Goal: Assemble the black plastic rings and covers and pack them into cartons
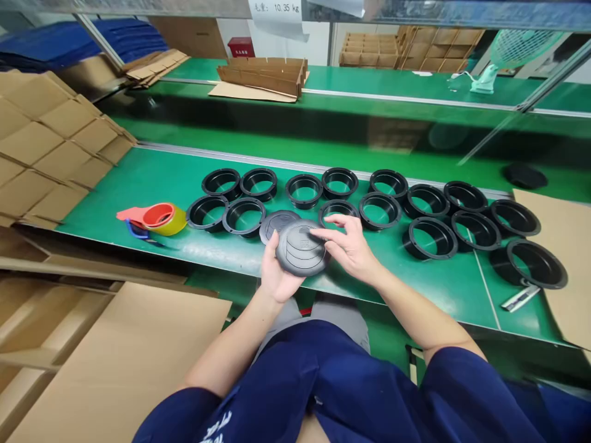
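Note:
A round dark-grey lid (302,258) with curved ridges and a small square mark rests in my left hand (278,275), tilted toward me above the table's front edge. My left thumb lies on its rim, the fingers closed beneath it. My right hand (353,247) is at the lid's right side, index finger stretched over its upper face and fingers apart; whether the fingertip presses on it I cannot tell. Just behind, a second dark round lid (278,223) is partly covered by the held one. Beside it stand black flanged rings (244,216), several of them in clusters along the green table.
At the left lie a tape dispenser (164,219) with yellow tape and blue-handled scissors (138,231). A utility knife (521,298) is by the right-hand rings. Cardboard dividers (50,135) rise at far left; a cardboard sheet (563,264) is at right. A fan (484,80) stands on the back shelf.

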The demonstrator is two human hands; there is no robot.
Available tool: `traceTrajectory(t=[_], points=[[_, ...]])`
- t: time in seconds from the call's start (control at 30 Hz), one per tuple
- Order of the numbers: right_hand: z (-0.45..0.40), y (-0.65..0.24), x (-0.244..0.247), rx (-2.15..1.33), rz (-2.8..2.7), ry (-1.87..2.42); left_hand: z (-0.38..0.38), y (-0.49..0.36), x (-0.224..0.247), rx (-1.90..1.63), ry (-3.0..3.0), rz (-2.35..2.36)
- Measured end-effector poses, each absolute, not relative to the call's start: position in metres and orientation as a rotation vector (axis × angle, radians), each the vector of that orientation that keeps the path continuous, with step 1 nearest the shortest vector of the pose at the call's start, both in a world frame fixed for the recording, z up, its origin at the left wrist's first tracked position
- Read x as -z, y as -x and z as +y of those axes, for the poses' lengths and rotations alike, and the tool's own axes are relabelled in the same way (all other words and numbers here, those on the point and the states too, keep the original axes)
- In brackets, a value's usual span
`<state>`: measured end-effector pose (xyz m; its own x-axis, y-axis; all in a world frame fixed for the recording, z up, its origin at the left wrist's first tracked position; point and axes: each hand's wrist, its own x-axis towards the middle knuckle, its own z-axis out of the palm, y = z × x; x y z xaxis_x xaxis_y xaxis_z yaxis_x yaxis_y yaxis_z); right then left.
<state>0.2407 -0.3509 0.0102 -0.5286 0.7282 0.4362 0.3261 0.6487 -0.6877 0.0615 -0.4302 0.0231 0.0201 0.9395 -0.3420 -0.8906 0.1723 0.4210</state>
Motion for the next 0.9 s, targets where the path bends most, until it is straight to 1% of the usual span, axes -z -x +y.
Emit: traceTrajectory(t=[0.07,0.13,0.33,0.53,0.63,0.73,0.9], points=[[-0.352,-0.239,-0.008,-0.623,-2.245,0.794,-0.434,-0.065,-0.020,-1.412,-0.059,0.644],[-0.354,-0.238,-0.003,-0.642,-2.274,0.815,-0.436,-0.069,-0.017,-1.403,-0.058,0.657],[-0.352,-0.238,0.008,-0.860,-2.228,0.850,-0.439,-0.078,-0.009,-1.399,-0.112,0.631],[-0.349,-0.250,-0.001,-1.086,-2.024,0.886,-0.434,-0.081,-0.011,-1.333,-0.061,0.572],[-0.350,-0.260,-0.005,-1.010,-1.964,0.911,-0.431,-0.080,-0.012,-1.314,-0.043,0.552],[-0.356,-0.266,0.000,-0.897,-2.020,0.930,-0.429,-0.079,-0.012,-1.306,-0.018,0.559],[-0.373,-0.264,0.012,-0.519,-2.475,0.688,-0.427,-0.080,-0.011,-1.300,0.104,0.634]])
